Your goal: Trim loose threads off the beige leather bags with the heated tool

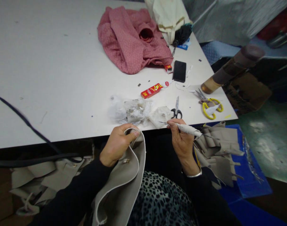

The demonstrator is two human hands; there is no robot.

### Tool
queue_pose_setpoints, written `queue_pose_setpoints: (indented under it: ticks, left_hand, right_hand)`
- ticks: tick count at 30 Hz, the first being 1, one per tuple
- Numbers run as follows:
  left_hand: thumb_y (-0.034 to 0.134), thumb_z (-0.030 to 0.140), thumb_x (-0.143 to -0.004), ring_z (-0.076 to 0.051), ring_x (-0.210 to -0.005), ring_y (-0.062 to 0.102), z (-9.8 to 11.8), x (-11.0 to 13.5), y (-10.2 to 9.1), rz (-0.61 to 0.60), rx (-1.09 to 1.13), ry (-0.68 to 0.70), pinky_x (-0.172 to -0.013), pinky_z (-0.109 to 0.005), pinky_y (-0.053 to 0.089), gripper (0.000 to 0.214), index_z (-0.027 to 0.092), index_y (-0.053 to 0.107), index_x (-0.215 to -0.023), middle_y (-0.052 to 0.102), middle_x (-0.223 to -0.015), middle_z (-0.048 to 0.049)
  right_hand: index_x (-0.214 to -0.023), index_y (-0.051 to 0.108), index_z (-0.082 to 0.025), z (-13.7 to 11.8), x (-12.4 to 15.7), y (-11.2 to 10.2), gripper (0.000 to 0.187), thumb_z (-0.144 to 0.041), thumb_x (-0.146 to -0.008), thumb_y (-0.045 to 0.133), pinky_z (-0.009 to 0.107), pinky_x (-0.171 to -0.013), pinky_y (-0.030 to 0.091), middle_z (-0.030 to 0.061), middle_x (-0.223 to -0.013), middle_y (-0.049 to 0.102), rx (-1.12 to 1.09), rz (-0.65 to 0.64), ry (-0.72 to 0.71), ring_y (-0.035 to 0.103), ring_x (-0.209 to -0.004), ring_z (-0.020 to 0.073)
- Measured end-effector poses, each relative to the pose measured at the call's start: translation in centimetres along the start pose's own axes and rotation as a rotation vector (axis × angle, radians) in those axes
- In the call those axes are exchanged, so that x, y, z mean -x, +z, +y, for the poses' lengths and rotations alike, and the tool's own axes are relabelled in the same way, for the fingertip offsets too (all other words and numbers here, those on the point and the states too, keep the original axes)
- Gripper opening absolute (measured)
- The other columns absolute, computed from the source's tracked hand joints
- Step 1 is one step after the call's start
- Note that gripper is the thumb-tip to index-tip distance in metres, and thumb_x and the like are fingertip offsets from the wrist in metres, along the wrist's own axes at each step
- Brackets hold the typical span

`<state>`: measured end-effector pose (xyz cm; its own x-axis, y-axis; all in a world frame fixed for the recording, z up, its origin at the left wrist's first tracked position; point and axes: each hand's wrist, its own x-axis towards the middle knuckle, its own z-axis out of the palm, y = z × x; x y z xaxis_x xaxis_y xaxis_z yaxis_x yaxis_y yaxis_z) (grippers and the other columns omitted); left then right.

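My left hand (118,141) is closed on the top edge of a grey-beige leather-like piece (134,175) with pale edges, which hangs down over my lap. A small metallic fitting (126,161) shows on its inner face. In my right hand (182,146) is a pen-like tool (188,129) with a white wrapped handle, its thin dark tip pointing left toward the piece without touching it. Just beyond the hands, crumpled, stained white plastic (159,116) lies at the table edge. Black-handled scissors (176,112) lie beyond my right hand.
On the white table (51,62) are a red packet (151,91), a phone (179,71), yellow-handled scissors (210,106), a tall bottle (230,70) and pink cloth (129,40). Grey pieces are piled low left (51,175) and on blue sheeting (254,175) at right. A black cable (28,124) crosses the left.
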<state>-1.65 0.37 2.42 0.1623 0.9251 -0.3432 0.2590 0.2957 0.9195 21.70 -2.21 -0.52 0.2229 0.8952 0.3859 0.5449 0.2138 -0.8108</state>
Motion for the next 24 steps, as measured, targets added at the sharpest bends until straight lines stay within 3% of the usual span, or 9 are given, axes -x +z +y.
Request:
queue_pose_setpoints:
  ticks: [3, 6, 8, 11, 15, 19, 24]
  left_hand:
    - [0.073, 0.036, -0.082, -0.02, -0.074, 0.06, 1.5, 0.6, -1.0, 0.029, -0.117, 0.032, -0.074, -0.031, 0.045, 0.018, 0.018, 0.075, -0.082, 0.07, -0.077, -0.0025]
    - [0.073, 0.034, -0.082, -0.022, -0.079, 0.062, 2.9, 1.4, -1.7, 0.056, -0.235, 0.073, -0.079, -0.032, 0.045, 0.016, 0.019, 0.076, -0.08, 0.072, -0.078, -0.0023]
    - [0.074, 0.034, -0.082, -0.022, -0.079, 0.062, 3.1, 1.6, -1.9, 0.056, -0.21, 0.069, -0.078, -0.032, 0.045, 0.016, 0.019, 0.076, -0.079, 0.072, -0.078, -0.0022]
    - [0.077, 0.034, -0.078, -0.019, -0.073, 0.06, 1.9, 1.1, -1.9, 0.023, -0.007, -0.005, -0.073, -0.03, 0.044, 0.017, 0.017, 0.075, -0.08, 0.07, -0.076, -0.0022]
    - [0.084, 0.034, -0.067, -0.015, -0.064, 0.055, -0.4, 0.2, -1.7, -0.013, 0.258, -0.131, -0.065, -0.028, 0.042, 0.024, 0.015, 0.071, -0.075, 0.066, -0.069, -0.0009]
    - [0.084, 0.032, -0.068, -0.013, -0.063, 0.054, -0.9, 0.1, -1.7, -0.05, 0.278, -0.125, -0.066, -0.028, 0.041, 0.022, 0.014, 0.073, -0.073, 0.066, -0.069, -0.001]
    - [0.083, 0.029, -0.072, -0.015, -0.071, 0.055, 0.0, 0.6, -1.6, -0.153, 0.226, -0.094, -0.074, -0.028, 0.041, 0.017, 0.014, 0.076, -0.073, 0.068, -0.072, -0.0025]
  right_hand:
    - [-0.099, 0.068, -0.022, -0.3, -0.2, 0.0, 0.022, -0.037, -0.109, 0.056, 0.035, -0.081, 0.05, 0.0053, -0.091, 0.073, 0.147, -0.078, -0.153, 0.068, -0.086, 0.0212]
    - [-0.094, 0.068, -0.022, -1.3, -0.8, 0.0, 0.028, -0.039, -0.11, 0.054, 0.036, -0.076, 0.043, 0.0063, -0.084, 0.071, 0.434, -0.19, -0.328, 0.063, -0.08, 0.0224]
    - [-0.088, 0.067, -0.022, -2.0, -1.1, 0.0, 0.033, -0.042, -0.11, 0.053, 0.037, -0.071, 0.038, 0.0063, -0.078, 0.067, 0.589, -0.248, -0.4, 0.058, -0.076, 0.0229]
    - [-0.085, 0.065, -0.021, -2.4, -1.6, 0.0, 0.037, -0.044, -0.11, 0.051, 0.037, -0.07, 0.036, 0.0067, -0.076, 0.066, 0.64, -0.261, -0.446, 0.055, -0.074, 0.0233]
    - [-0.091, 0.068, -0.021, -1.7, -1.4, -0.4, 0.031, -0.042, -0.11, 0.054, 0.036, -0.074, 0.039, 0.0069, -0.082, 0.071, 0.565, -0.257, -0.447, 0.059, -0.079, 0.0228]
    - [-0.097, 0.07, -0.02, -2.2, -0.7, -0.8, 0.022, -0.037, -0.107, 0.061, 0.035, -0.079, 0.046, 0.006, -0.087, 0.074, 0.347, -0.157, -0.381, 0.065, -0.082, 0.0215]
    - [-0.092, 0.07, -0.022, -4.6, 0.2, 0.3, 0.032, -0.042, -0.11, 0.054, 0.03, -0.071, 0.053, -0.0002, -0.076, 0.07, -0.208, -0.133, 0.025, 0.069, -0.072, 0.0168]
